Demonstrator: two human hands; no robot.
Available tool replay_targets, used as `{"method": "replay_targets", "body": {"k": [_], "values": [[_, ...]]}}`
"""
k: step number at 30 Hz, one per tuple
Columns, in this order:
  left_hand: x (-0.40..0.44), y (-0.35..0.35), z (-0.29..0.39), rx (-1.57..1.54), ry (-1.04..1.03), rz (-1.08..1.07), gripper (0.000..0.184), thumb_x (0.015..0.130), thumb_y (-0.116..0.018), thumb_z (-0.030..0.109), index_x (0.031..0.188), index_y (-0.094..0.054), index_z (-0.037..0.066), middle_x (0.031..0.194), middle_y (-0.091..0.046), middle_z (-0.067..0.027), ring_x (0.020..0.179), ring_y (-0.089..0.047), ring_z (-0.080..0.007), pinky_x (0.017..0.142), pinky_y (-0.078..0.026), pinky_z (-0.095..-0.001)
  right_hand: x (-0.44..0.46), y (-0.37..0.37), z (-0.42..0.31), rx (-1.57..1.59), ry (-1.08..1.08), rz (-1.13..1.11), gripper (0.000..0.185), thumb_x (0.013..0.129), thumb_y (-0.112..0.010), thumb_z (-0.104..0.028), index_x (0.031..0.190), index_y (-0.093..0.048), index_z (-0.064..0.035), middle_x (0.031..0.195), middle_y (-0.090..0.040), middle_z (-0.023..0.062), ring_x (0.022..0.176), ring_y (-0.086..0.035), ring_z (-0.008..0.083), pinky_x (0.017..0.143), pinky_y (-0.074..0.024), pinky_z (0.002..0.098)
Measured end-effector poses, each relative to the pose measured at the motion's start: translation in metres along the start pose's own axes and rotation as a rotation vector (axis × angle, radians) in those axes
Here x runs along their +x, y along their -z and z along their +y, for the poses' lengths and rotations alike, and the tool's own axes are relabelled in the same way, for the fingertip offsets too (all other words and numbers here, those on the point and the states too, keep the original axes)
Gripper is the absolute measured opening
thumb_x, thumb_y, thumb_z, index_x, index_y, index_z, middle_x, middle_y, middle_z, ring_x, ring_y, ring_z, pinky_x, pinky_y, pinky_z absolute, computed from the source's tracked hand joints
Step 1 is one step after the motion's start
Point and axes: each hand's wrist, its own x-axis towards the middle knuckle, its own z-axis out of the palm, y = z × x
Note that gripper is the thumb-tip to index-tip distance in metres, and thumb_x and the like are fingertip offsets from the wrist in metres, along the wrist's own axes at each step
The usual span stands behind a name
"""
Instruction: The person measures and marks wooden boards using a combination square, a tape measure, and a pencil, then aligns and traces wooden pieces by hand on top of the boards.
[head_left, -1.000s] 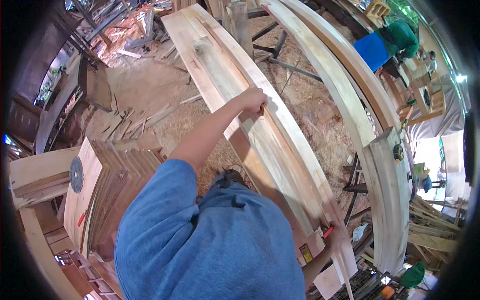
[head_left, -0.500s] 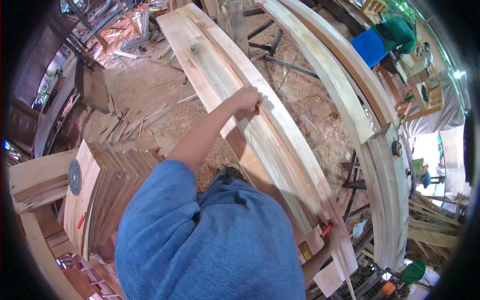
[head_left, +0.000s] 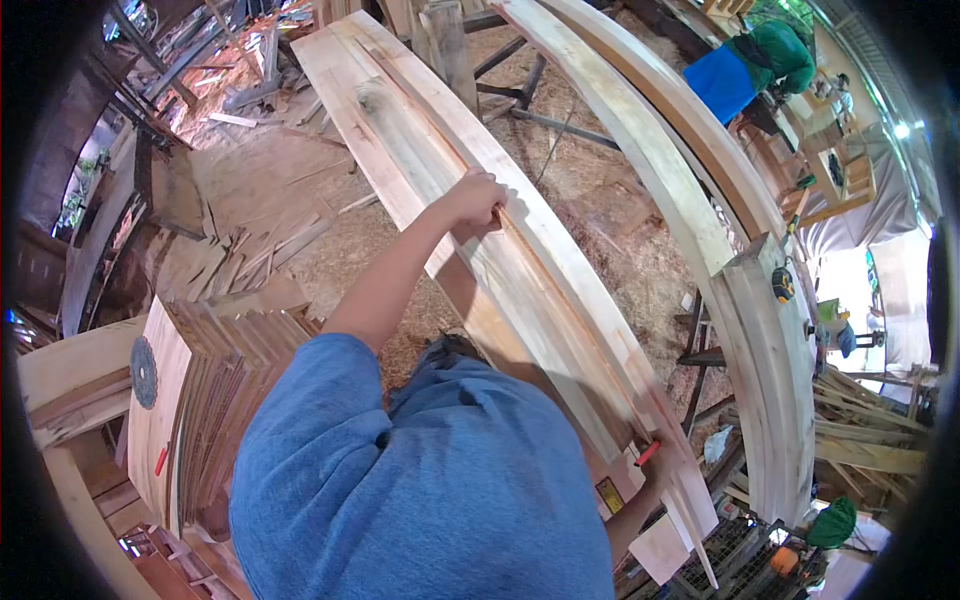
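A long pale wooden board lies slantwise in front of my body. Along it runs a narrow wooden strip. My left hand is closed around the strip near the board's middle, fingers curled over it. Close to the board's near right end is my right hand, partly in shadow and partly hidden by the board and my shirt. A slim red marker or pencil sticks out from it, its tip by the strip.
Curved planks rest on trestles to the right, with a tape measure on a timber block. At left stands a stack of cut boards bearing a round saw blade. Another person bends over at upper right. Sawdust and offcuts cover the floor.
The view has shifted slightly, so most of the surroundings sit a little further left. Both hands keep about the same places on the board and strip.
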Motion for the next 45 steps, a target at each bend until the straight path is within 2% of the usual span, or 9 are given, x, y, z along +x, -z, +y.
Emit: {"method": "replay_targets", "body": {"k": [10, 14, 18, 20, 25, 30, 37, 40, 45], "values": [[0.004, 0.009, 0.007, 0.037, -0.019, 0.021, 0.02, 0.066, -0.082, 0.03, 0.08, -0.077, 0.016, 0.084, -0.073, -0.008, 0.093, -0.068, -0.0289, 0.09, -0.048, -0.0438, -0.01, 0.01, -0.031, -0.186, 0.029, 0.039, 0.025, 0.075, -0.08, -0.02, 0.088, -0.071, -0.0001, 0.075, -0.066, 0.0195, 0.074, -0.066, 0.0328, 0.07, -0.0514, 0.0432], [0.047, 0.004, 0.019, -0.017, 0.034, -0.172, 0.024, 0.07, -0.081, 0.032, 0.086, -0.078, 0.014, 0.09, -0.075, -0.0136, 0.091, -0.071, -0.0323, 0.082, -0.055, -0.0453, 0.013, -0.011, 0.007, 0.227, 0.249, 0.402, 0.025, 0.073, -0.08, -0.014, 0.085, -0.066, 0.0025, 0.072, -0.062, 0.0204, 0.07, -0.061, 0.0348, 0.067, -0.0486, 0.043], [0.068, -0.002, 0.074, 0.051, 0.006, -0.197, 0.024, 0.071, -0.081, 0.032, 0.085, -0.079, 0.013, 0.089, -0.076, -0.0119, 0.088, -0.072, -0.0314, 0.077, -0.056, -0.0455, 0.03, 0.023, -0.023, 0.262, 0.006, 0.097, 0.026, 0.079, -0.076, -0.022, 0.088, -0.067, 0.0011, 0.076, -0.064, 0.0206, 0.073, -0.064, 0.0367, 0.067, -0.0484, 0.0442], [0.073, -0.008, 0.099, -0.103, 0.106, -0.323, 0.024, 0.073, -0.079, 0.033, 0.087, -0.079, 0.013, 0.089, -0.076, -0.0103, 0.089, -0.072, -0.0303, 0.079, -0.055, -0.0459, 0.038, 0.022, -0.012, -0.307, -0.025, 0.19, 0.027, 0.081, -0.075, -0.027, 0.098, -0.074, -0.0055, 0.09, -0.071, 0.0227, 0.086, -0.069, 0.0411, 0.076, -0.0516, 0.0488], [0.081, -0.056, 0.09, 0.196, -0.204, -0.168, 0.037, 0.089, -0.066, 0.031, 0.112, -0.067, 0.003, 0.12, -0.066, -0.0204, 0.11, -0.064, -0.0381, 0.096, -0.051, -0.0483, -0.01, 0.022, 0.022, -0.193, -0.227, 0.664, 0.028, 0.083, -0.077, -0.032, 0.098, -0.072, -0.009, 0.091, -0.071, 0.02, 0.092, -0.068, 0.0386, 0.081, -0.0517, 0.0499], [0.059, -0.079, 0.091, 0.175, -0.1, 0.083, 0.039, 0.088, -0.062, 0.029, 0.116, -0.072, 0.004, 0.139, -0.06, -0.0162, 0.13, -0.056, -0.0311, 0.107, -0.046, -0.0447, -0.117, 0.008, 0.053, -0.411, -0.83, 0.655, 0.04, 0.08, -0.079, -0.041, 0.1, -0.069, -0.0081, 0.104, -0.07, 0.0195, 0.1, -0.066, 0.0375, 0.09, -0.0528, 0.049], [0.012, -0.083, 0.203, -0.096, -0.384, 0.091, 0.018, 0.079, -0.064, 0.014, 0.09, -0.078, 0.009, 0.094, -0.069, -0.0172, 0.098, -0.064, -0.0357, 0.089, -0.05, -0.0478, -0.188, -0.044, 0.118, -0.507, -1.018, 0.578, 0.054, 0.071, -0.084, -0.042, 0.106, -0.067, -0.0053, 0.109, -0.069, 0.0227, 0.107, -0.064, 0.0428, 0.09, -0.0527, 0.0533], [-0.018, -0.075, 0.275, -0.279, -0.413, 0.022, 0.008, 0.074, -0.069, 0.011, 0.074, -0.068, 0.003, 0.103, -0.069, -0.0181, 0.103, -0.063, -0.0365, 0.089, -0.051, -0.049, -0.193, 0.002, 0.073, -0.455, -1.207, 0.553, 0.058, 0.067, -0.086, -0.044, 0.105, -0.067, -0.0052, 0.104, -0.072, 0.0211, 0.096, -0.068, 0.0435, 0.088, -0.0526, 0.0556], [-0.06, -0.083, 0.35, -0.366, -0.742, -0.048, 0.024, 0.083, -0.074, 0.027, 0.092, -0.071, 0.005, 0.117, -0.066, -0.0143, 0.119, -0.056, -0.0341, 0.105, -0.042, -0.0478, -0.21, -0.022, 0.174, -0.377, -1.085, 0.724, 0.05, 0.067, -0.088, -0.034, 0.103, -0.066, -0.0069, 0.098, -0.073, 0.0175, 0.089, -0.069, 0.0419, 0.08, -0.0522, 0.0543]]}}
